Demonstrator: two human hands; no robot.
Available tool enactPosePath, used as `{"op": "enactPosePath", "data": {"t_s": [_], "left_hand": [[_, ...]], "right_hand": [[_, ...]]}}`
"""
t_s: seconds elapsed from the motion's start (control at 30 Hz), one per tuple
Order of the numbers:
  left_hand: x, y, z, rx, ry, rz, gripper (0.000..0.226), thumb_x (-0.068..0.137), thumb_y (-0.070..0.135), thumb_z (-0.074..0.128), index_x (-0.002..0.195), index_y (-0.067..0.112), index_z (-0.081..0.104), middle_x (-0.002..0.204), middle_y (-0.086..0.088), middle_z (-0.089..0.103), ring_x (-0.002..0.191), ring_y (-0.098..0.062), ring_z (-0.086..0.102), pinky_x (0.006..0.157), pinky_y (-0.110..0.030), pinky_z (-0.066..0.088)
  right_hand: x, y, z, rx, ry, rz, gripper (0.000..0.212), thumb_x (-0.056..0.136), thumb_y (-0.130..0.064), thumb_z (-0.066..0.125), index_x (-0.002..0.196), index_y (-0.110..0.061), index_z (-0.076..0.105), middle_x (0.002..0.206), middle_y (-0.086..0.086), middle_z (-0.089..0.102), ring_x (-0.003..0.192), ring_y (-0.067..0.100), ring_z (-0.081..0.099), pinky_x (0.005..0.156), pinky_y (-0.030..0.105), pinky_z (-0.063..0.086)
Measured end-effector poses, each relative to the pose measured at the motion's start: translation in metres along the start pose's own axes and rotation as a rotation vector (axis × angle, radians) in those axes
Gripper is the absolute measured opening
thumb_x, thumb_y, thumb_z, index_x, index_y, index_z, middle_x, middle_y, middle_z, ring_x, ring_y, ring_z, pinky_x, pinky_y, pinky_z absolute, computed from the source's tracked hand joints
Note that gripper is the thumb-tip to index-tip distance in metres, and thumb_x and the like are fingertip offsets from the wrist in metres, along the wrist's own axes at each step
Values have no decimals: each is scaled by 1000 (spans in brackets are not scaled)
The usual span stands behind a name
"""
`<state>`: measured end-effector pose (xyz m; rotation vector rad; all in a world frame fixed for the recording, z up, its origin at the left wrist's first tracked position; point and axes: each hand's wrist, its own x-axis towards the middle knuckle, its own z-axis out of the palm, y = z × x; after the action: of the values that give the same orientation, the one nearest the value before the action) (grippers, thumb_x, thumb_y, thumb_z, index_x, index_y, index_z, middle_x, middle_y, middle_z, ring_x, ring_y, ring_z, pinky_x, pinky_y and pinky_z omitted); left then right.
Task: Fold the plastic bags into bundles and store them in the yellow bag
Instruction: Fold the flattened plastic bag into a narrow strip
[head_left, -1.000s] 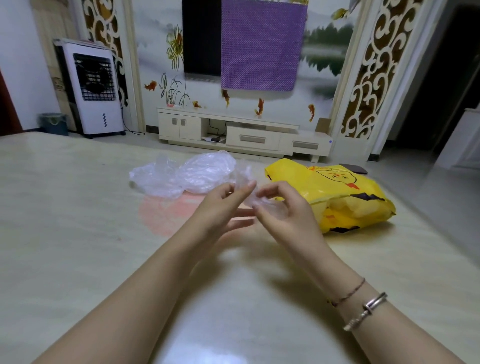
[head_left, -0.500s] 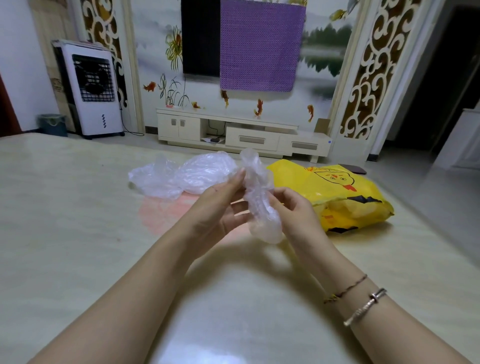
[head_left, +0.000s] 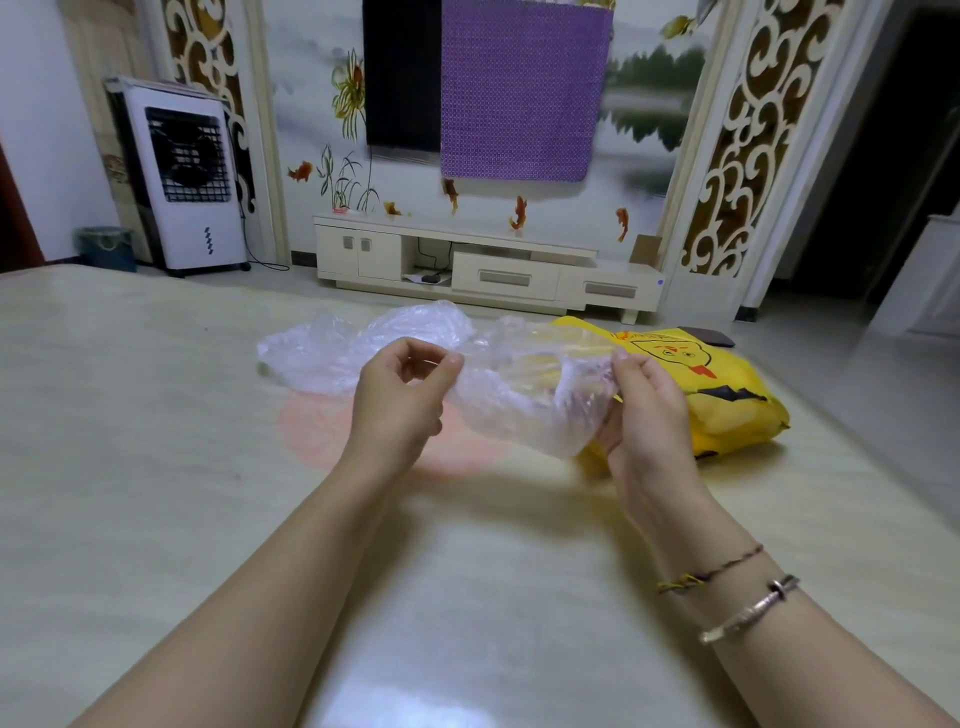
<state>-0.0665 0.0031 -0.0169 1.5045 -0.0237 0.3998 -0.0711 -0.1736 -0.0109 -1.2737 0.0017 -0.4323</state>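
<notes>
Both hands are up over the table (head_left: 156, 467), stretching one clear bag (head_left: 524, 395) between them. The left hand (head_left: 400, 400) pinches its edge between thumb and forefinger at about 9 o'clock of the bag; the right hand (head_left: 649, 410) has fingers curled round the other end at 3 o'clock. The film sags in the middle, crumpled, and does not touch the table.

The step looks like spreading the bag flat before folding. To do it well, keep both pinches on the top edge and pull apart evenly until the creases go — thin film like this slips and clings, so a light, firm pinch should serve better than a fist. Laying it on the bare table at 6 o'clock would probably give a cleaner fold than working in the air.

A loose pile (head_left: 332, 353) of more clear bags lies at 11 o'clock of the hands. The yellow bag (head_left: 727, 395) lies on its side at 3 o'clock, just behind the right hand — its mouth cannot be made out from here.
</notes>
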Motion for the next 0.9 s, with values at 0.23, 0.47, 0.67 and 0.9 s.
{"op": "enactPosePath", "data": {"t_s": [0.23, 0.47, 0.67, 0.9], "left_hand": [[2, 5, -5, -49, -159, -175, 19, 85, 25, 63, 102, 17, 65, 98, 3, 66, 81, -14, 60, 80, -28, 48], [3, 12, -16, -82, -567, -370, 57, 82, 57, 62, 115, 12, 68, 110, -11, 70, 92, -23, 68, 86, -40, 53], [5, 8, -14, -29, -321, -195, 3, 87, 10, 69, 85, 11, 71, 86, -6, 69, 74, -23, 64, 89, -52, 51], [13, 7, -15, 5, -48, 30, 10, 93, 15, 62, 85, 16, 66, 80, -6, 63, 79, -30, 65, 63, -31, 52]], "right_hand": [[1, -1, 0, -204, -39, -32, 19, 99, -24, 47, 83, -21, 54, 96, 17, 68, 76, 28, 59, 65, 36, 49], [-8, -7, -3, -379, -404, -42, 17, 95, -19, 57, 91, -8, 69, 82, 9, 65, 73, 21, 56, 60, 29, 42], [-9, -9, 0, -388, -371, 71, 61, 83, -54, 62, 91, 6, 61, 76, 15, 59, 73, 16, 52, 69, 30, 37], [-12, 2, 10, -389, -269, 105, 8, 94, -13, 56, 94, -6, 54, 71, 5, 50, 50, 15, 52, 46, 25, 49]]}}
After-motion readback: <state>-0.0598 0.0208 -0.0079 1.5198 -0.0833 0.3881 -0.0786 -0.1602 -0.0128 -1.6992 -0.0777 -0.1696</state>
